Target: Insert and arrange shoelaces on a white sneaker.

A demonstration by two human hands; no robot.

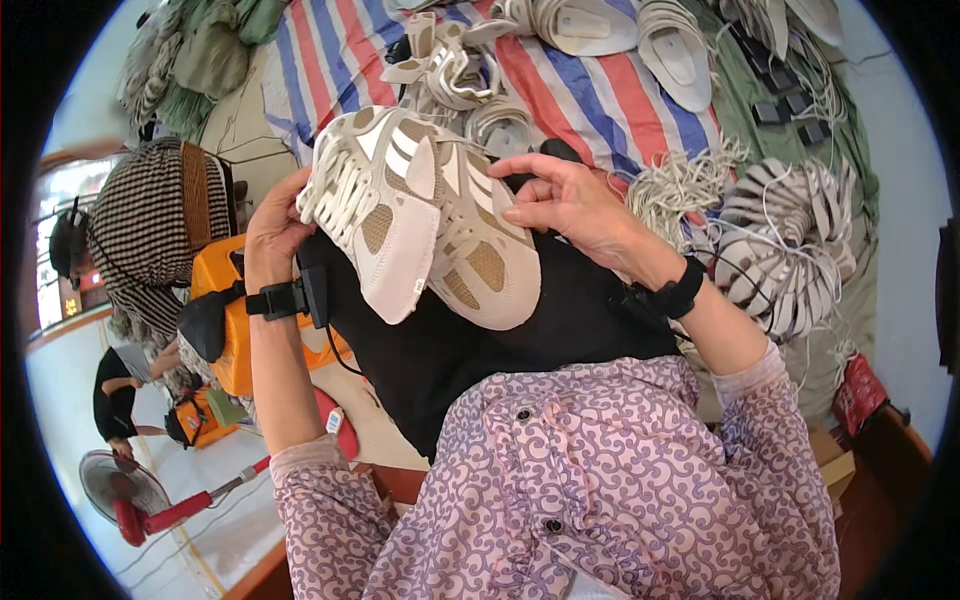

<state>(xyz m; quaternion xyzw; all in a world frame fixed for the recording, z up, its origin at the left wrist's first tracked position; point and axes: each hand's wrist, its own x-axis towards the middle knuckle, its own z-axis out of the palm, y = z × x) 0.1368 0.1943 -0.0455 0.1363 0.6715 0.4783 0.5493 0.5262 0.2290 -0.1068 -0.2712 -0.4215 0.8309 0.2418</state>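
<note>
Two hands are set on one beige shoe upper, which is held over a black cloth on the lap. The left hand is closed on its toe end; the right hand is pinched at its collar. The upper is judged light, soft and floppy, best gripped at both ends. More uppers are heaped alongside.

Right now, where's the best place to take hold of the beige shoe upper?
Probably the far end of the shoe upper, from the left, where the left hand already cups it. The loose tongue hangs down the middle, and the right hand covers the right side.
</note>
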